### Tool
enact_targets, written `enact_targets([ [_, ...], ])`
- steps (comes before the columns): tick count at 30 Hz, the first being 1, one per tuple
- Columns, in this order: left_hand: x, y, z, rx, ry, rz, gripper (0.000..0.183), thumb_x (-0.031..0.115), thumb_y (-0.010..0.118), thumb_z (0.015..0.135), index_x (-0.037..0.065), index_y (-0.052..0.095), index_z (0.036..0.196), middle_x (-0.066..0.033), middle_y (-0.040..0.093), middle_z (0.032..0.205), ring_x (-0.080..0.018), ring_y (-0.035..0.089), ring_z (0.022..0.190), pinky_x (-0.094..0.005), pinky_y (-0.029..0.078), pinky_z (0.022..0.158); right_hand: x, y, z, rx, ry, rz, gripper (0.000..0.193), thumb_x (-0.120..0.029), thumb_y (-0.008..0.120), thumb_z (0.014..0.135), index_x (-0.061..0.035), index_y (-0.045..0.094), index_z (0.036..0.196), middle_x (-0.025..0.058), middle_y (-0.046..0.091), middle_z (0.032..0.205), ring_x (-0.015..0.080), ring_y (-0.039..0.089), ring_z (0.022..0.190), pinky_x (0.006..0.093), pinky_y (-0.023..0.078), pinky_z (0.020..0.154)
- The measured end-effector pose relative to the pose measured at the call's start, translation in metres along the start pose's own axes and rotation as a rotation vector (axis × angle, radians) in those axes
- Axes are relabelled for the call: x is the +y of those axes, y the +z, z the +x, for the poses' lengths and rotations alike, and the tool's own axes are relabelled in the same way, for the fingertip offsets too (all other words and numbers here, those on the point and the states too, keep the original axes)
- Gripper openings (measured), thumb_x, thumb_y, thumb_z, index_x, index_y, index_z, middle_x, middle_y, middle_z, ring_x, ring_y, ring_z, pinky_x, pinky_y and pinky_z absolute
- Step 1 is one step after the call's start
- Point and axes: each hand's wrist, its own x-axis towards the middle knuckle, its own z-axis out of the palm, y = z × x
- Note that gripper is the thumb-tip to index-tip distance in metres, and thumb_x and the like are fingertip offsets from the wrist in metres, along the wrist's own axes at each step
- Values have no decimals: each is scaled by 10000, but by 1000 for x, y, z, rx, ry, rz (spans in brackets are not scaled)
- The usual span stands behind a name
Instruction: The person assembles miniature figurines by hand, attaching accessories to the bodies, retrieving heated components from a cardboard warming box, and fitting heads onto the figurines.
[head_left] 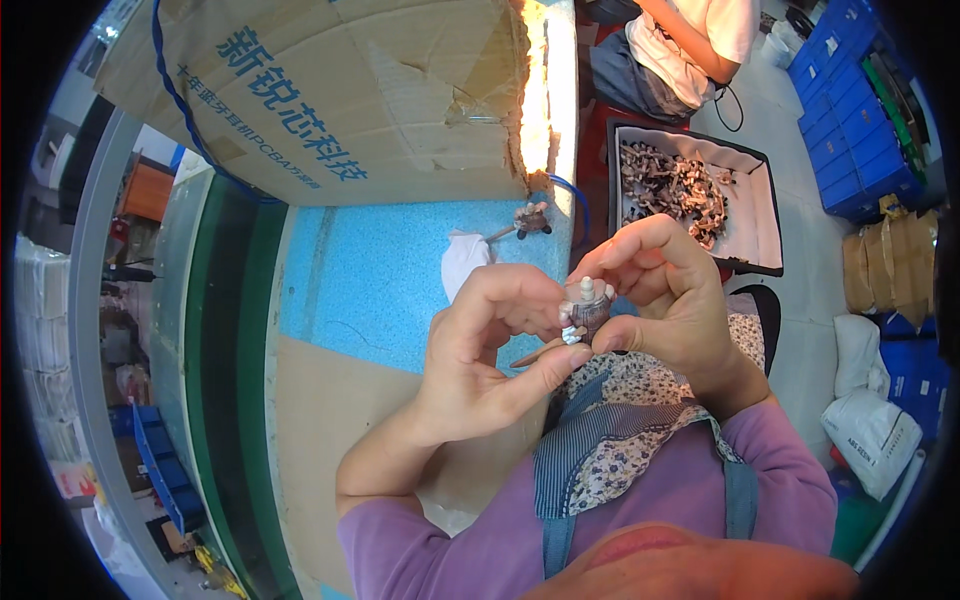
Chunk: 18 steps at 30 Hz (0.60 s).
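In front of my chest both hands hold one small figurine (pixel 593 318), brownish grey with pale knobs on top and a long brown piece sticking out to the left. My left hand (pixel 478 365) pinches its lower left side between thumb and fingers. From the right, my right hand (pixel 672 305) grips the body, thumb pressed low against it and fingers curled behind. Fingers hide part of the figurine. Beyond my hands, a similar brown figurine (pixel 534 219) with a thin tail lies on the blue table surface (pixel 350 270), beside a crumpled white cloth (pixel 462 265).
A large cardboard box (pixel 400 110) stands at the back of the table. A brown board (pixel 330 430) covers the nearer surface. At right, a black-rimmed tray (pixel 755 215) holds several small brown pieces. Another person (pixel 665 60) sits beyond it. Blue crates (pixel 850 110) line the far right.
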Motion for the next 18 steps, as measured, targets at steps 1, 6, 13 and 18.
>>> enact_targets([
  [1, 0, -2, 1, -42, 0, 28, 415, -34, 718, 780, 0, 496, 1129, -84, 618, 1042, -133, 637, 913, -259, 526, 783, -1, 0, 0, 0, 11, 0, 479, 9, 770, 744, -34, 471, 1115, 81, 578, 1056, 128, 592, 967, 272, 484, 826],
  [6, 0, -7, -1, -84, -17, 38, 409, -29, 723, 774, 4, 500, 1116, -71, 608, 1021, -125, 634, 902, -263, 519, 784, -4, 5, 0, -4, 32, -8, 472, 21, 766, 743, -39, 474, 1109, 89, 589, 1060, 126, 591, 966, 269, 480, 823],
  [13, 0, -7, -2, -77, -30, -47, 398, -44, 726, 763, 2, 500, 1088, -75, 599, 996, -125, 632, 873, -259, 512, 777, 3, 4, 0, -49, -110, -61, 401, 19, 763, 747, -20, 511, 1056, 103, 604, 1037, 121, 593, 918, 271, 493, 801],
  [18, 0, -5, 0, -88, -31, -59, 412, -58, 729, 752, -8, 496, 1089, -83, 597, 993, -132, 630, 870, -266, 512, 769, 0, 2, 1, -59, -122, -91, 353, 16, 763, 747, -1, 541, 1021, 108, 611, 1016, 115, 595, 878, 267, 500, 774],
])
